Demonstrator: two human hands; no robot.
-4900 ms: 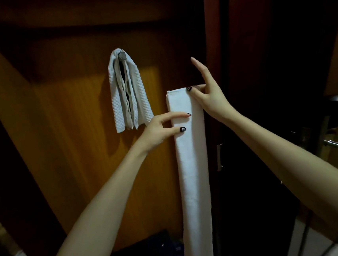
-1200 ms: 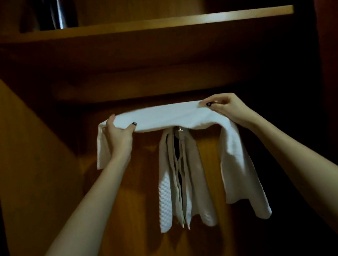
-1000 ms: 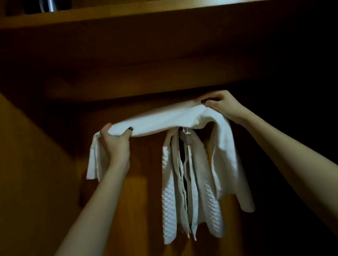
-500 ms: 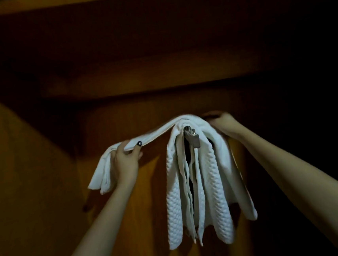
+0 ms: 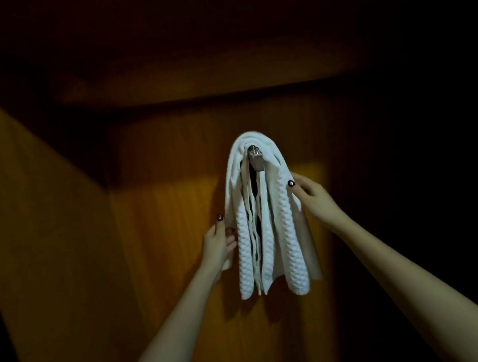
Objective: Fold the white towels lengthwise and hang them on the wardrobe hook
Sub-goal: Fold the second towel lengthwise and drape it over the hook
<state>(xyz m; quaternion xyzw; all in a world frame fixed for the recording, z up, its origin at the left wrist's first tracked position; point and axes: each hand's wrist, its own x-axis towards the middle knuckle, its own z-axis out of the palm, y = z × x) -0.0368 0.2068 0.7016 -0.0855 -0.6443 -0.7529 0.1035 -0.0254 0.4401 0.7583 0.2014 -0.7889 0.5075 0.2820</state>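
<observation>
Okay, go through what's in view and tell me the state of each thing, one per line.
smooth towel: draped over the hook, outermost layer, both ends hanging.
waffle towel: hanging underneath, folded into strips.
hook: loaded, metal tip showing.
left hand: on the smooth towel's left side; grip unclear.
right hand: fingers on the towels' right edge; grip unclear.

The single head camera faces the wardrobe's back panel [image 5: 179, 245] straight on, close, at arm's reach.

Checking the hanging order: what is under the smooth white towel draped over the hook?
Under the smooth towel hangs the waffle-textured towel, its strips showing below. The metal hook peeks out between them. The hook's mount and the waffle towel's top fold are covered.
</observation>
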